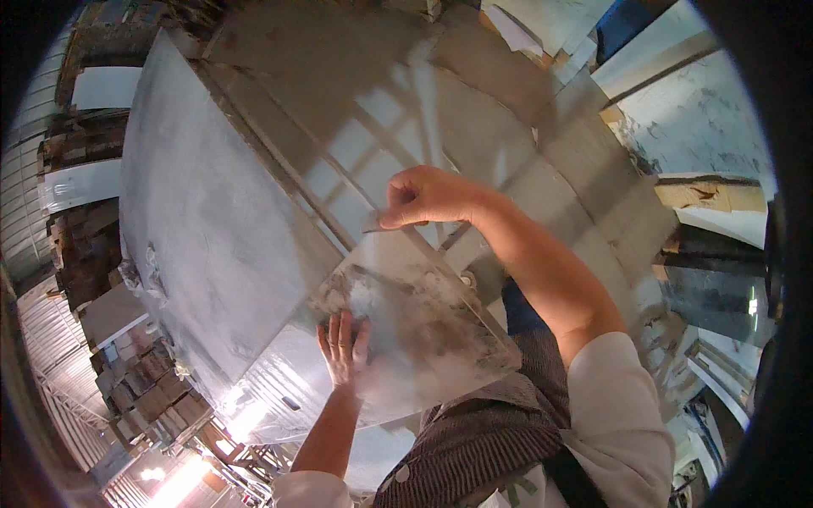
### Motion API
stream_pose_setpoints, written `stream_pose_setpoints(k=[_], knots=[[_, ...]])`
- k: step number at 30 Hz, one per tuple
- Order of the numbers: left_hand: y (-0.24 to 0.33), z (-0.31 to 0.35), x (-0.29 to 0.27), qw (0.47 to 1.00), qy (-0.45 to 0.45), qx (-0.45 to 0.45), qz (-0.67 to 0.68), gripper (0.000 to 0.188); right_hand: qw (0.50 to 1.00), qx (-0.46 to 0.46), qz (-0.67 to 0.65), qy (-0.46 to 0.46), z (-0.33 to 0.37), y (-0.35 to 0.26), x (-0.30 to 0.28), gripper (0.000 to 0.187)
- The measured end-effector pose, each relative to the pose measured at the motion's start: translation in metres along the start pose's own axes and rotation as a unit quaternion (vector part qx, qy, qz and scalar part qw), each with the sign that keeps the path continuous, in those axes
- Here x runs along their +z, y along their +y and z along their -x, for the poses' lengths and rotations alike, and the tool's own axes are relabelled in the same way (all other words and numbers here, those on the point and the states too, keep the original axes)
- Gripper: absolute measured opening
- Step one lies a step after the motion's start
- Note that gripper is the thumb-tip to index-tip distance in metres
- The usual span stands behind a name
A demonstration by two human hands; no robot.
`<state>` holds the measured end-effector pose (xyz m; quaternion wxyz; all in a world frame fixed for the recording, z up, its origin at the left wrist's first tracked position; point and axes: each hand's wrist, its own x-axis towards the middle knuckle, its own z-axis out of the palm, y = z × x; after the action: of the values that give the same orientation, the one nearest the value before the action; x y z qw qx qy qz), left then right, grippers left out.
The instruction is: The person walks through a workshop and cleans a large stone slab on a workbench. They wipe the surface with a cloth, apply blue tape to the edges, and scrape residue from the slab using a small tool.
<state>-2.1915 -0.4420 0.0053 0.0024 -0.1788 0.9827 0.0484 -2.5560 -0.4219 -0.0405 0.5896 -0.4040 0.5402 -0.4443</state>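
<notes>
While flat, left hand [343, 349] on pane [423, 326].

left hand [345, 349] flat, fingers [334, 335] spread, right hand [429, 196] pinching, elbow [590, 326] bent

White glare burns out part of the glass sheet [406, 326] at lower left; pale light patches and shadow bands streak the floor [500, 76] at upper centre; fisheye curvature ends in black corners.

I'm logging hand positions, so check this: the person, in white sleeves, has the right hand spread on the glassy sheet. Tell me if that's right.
Not quite: the head view shows the left hand spread on the glassy sheet. The white sleeves are correct.
</notes>
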Motion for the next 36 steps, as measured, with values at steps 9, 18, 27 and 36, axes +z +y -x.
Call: stream_pose_setpoints(k=[9,18,27,36], knots=[[0.007,-0.013,-0.012,0.999,-0.005,-0.002,0.044,0.060,0.996,0.068,-0.019,-0.055,0.146,0.054,0.043,0.041],[0.029,-0.108,-0.001,0.995,0.024,-0.100,0.005,0.062,0.974,0.222,-0.019,-0.031,0.323,0.102,0.089,0.034],[0.171,-0.122,-0.002,0.949,-0.145,0.245,0.134,0.011,0.807,0.229,-0.327,0.436,0.342,0.137,0.136,0.022],[0.217,-0.046,-0.006,0.814,-0.252,0.392,0.348,0.027,0.778,0.115,-0.297,0.542,0.349,0.134,0.168,0.016]])
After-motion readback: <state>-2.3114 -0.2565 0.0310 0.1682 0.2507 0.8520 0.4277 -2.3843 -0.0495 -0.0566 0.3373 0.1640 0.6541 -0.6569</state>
